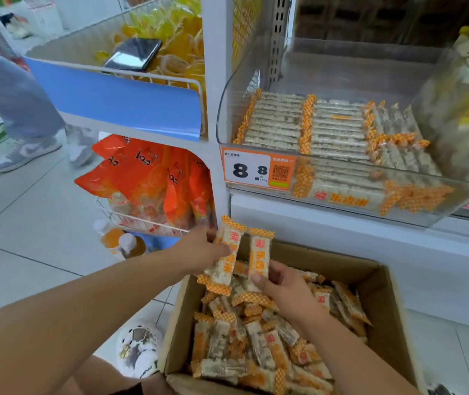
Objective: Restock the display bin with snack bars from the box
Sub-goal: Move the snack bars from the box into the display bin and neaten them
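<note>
An open cardboard box [381, 297] on the floor holds several snack bars [259, 346] in clear wrappers with orange checked ends. My left hand [199, 249] grips one snack bar [226, 258] above the box's far left corner. Beside it, my right hand [281, 289] holds a second bar [259, 253] upright. Above them stands the clear plastic display bin [224, 109] on the shelf, with rows of the same bars [324, 129] inside and an orange price tag [257, 171] on its front.
A white wire basket [145, 222] with orange snack bags hangs left of the box, bottles [125, 242] below it. A blue-fronted basket [119, 101] with yellow packets sits higher. Another person's legs and sneakers [28, 151] stand at far left. A shoe [139, 347] lies beside the box.
</note>
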